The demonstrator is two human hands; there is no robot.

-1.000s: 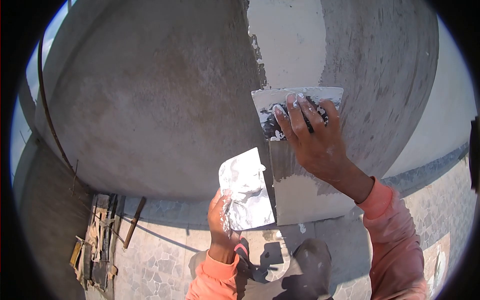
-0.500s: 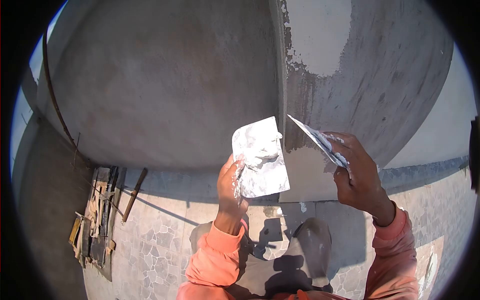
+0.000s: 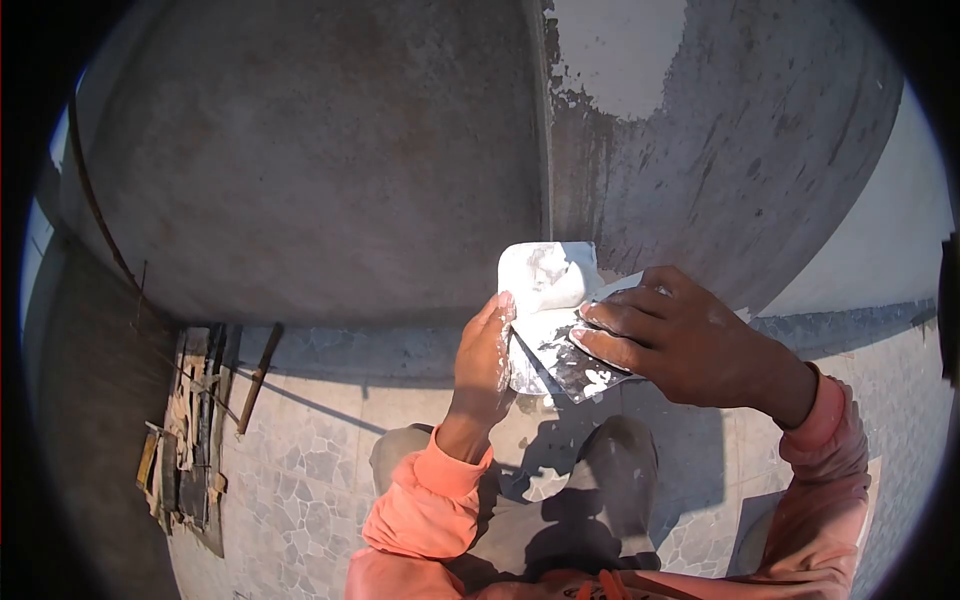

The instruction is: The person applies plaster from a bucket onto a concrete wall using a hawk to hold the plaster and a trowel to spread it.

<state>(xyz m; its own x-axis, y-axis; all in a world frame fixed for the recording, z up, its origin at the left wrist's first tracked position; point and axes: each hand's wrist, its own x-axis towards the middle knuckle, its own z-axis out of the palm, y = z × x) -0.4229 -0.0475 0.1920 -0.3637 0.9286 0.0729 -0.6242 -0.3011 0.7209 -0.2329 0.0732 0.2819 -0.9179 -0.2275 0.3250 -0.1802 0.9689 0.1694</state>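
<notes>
My left hand [image 3: 482, 355] grips the left edge of a flat, putty-smeared plate [image 3: 518, 268], with the thumb up along its side. On the plate's face sits a lump of white putty [image 3: 562, 292]. My right hand [image 3: 690, 345] is closed round a flat putty spreader [image 3: 565, 362], its fingers pressed on the face. This spreader lies across the lower part of the plate, its dark surface streaked with white. White residue coats the fingers of both hands. The plate's lower part is partly hidden behind the spreader.
Ahead stands a grey plastered wall [image 3: 340, 180] with a vertical corner; right of it, a wall face [image 3: 700, 170] carries a patch of white putty [image 3: 620, 60]. Wood scraps [image 3: 195, 420] and a stick [image 3: 260, 378] lie at the left on the stone-patterned floor [image 3: 310, 490].
My right hand has moved left and brought the spreader onto the plate. My left hand has shifted slightly right with the plate. The view has shifted a little.
</notes>
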